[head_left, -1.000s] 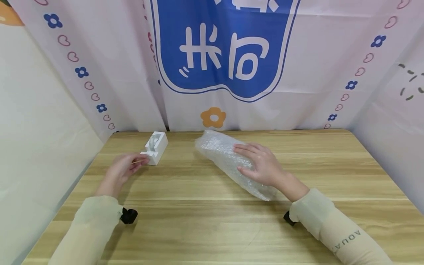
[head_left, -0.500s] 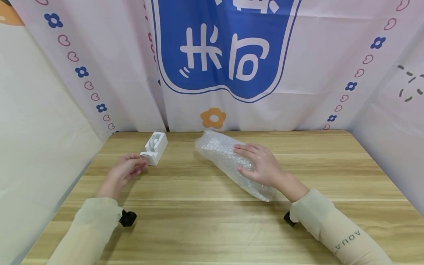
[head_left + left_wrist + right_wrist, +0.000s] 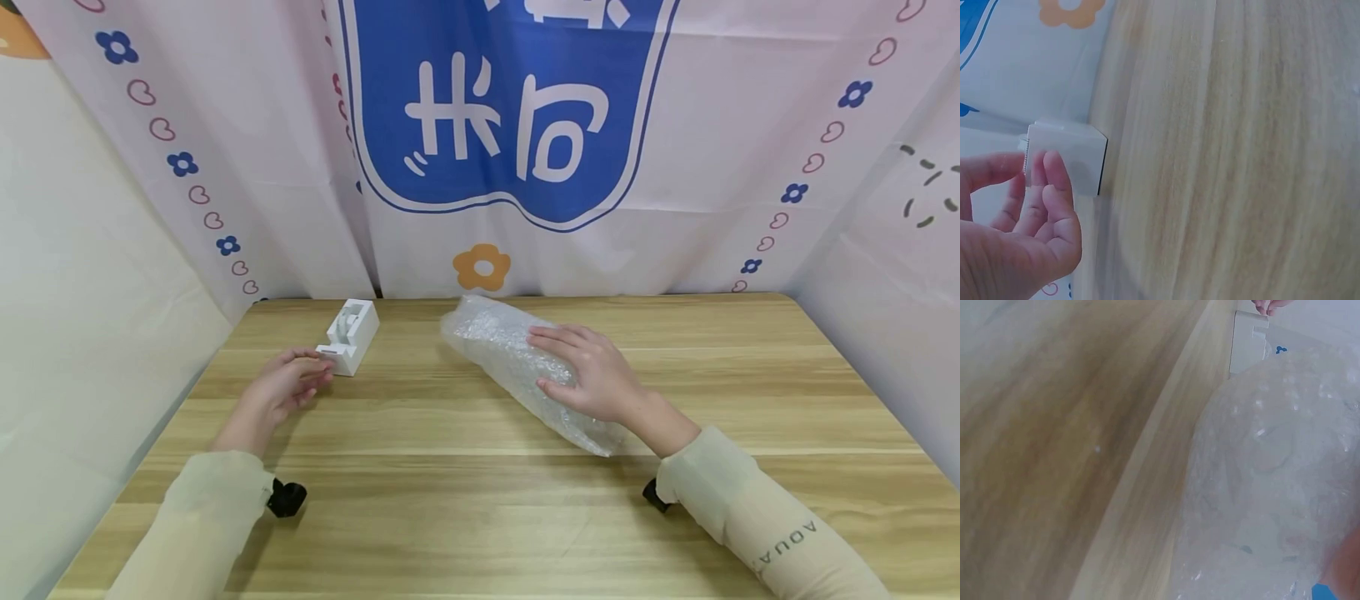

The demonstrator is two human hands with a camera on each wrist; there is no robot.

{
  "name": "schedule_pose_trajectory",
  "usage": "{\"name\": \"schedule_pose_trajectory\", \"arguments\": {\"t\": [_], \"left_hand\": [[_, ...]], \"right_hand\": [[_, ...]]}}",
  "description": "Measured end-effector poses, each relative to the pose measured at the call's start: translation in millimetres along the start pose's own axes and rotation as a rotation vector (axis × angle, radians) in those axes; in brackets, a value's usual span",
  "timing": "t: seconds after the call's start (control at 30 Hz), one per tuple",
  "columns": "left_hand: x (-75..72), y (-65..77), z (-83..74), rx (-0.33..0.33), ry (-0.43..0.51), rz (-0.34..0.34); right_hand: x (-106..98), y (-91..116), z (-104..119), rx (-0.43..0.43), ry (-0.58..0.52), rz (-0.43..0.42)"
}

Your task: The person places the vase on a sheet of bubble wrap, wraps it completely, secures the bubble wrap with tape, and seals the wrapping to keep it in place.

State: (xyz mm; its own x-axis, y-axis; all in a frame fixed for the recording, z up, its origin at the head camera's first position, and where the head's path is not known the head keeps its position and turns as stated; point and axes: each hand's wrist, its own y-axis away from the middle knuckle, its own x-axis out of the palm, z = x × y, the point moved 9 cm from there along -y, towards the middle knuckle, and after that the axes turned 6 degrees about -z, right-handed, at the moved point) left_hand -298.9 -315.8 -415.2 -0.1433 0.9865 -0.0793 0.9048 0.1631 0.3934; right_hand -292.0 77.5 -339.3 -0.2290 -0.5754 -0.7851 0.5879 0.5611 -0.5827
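Observation:
A white tape dispenser [image 3: 362, 333] with a roll inside stands at the table's back left. My left hand [image 3: 288, 383] is at its front end. In the left wrist view, the thumb and index finger [image 3: 1013, 194] pinch at the serrated cutter, where the clear tape [image 3: 1023, 144] ends; the tape is hard to make out. The other fingers rest loosely curled against the dispenser's front. My right hand [image 3: 596, 375] lies on a bubble-wrapped bundle [image 3: 498, 333], its fingers extended over the top. Through the wrap, the contents cannot be made out.
The wood-grain table [image 3: 480, 517] reaches back to a printed white curtain [image 3: 420, 258]. White walls [image 3: 90, 292] bound it on the left and right. A black wrist camera [image 3: 287, 498] sits by the left cuff.
My left hand was blurred with motion at the dispenser's cutter and is now nearly still there. The right hand and the bubble-wrapped bundle stay in place.

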Motion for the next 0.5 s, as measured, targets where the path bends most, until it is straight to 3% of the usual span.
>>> {"name": "schedule_pose_trajectory", "arguments": {"t": [0.37, 0.5], "left_hand": [[-0.7, 3.1, -1.3, 0.028, 0.079, 0.033], [-6.2, 0.8, -0.6, 0.021, 0.05, -0.035]], "right_hand": [[0.1, -0.7, 0.4, 0.001, 0.008, 0.006], [-0.4, -0.6, 0.4, 0.001, 0.003, 0.002]]}}
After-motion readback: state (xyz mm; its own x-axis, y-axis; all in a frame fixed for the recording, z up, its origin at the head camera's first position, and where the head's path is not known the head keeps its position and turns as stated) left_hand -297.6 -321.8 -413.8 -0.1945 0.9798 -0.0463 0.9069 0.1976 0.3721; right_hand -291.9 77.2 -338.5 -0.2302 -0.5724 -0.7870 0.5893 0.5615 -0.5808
